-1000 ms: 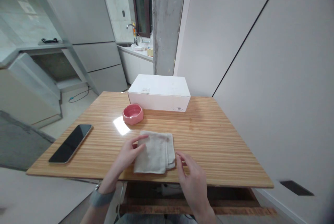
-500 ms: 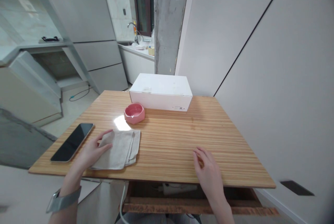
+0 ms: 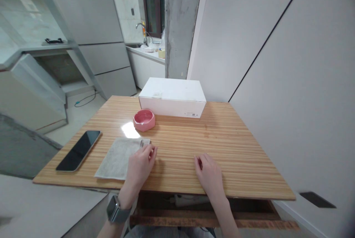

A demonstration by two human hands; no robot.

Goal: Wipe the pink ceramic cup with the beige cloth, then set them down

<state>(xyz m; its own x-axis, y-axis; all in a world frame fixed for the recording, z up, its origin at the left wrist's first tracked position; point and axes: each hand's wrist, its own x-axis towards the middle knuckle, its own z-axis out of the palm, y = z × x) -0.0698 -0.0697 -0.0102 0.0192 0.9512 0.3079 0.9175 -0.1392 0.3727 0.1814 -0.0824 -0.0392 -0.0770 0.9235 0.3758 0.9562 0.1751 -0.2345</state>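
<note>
A folded beige cloth [image 3: 116,158] lies flat on the wooden table [image 3: 235,149], near its front left. My left hand [image 3: 141,166] rests on the cloth's right edge, fingers curled over that edge; a watch is on that wrist. My right hand [image 3: 209,175] lies palm down on the bare wood to the right, holding nothing, its fingers loosely bent and slightly apart.
A black phone [image 3: 79,150] lies at the table's left edge. A pink bowl [image 3: 144,120] sits behind the cloth, and a white box [image 3: 173,97] stands at the back. A white wall runs along the right side. An open drawer [image 3: 210,215] shows under the front edge.
The cloth was slid from the front centre to the left, beside the phone. My left hand then moved from its left side to its right edge. My right hand settled flat on the wood.
</note>
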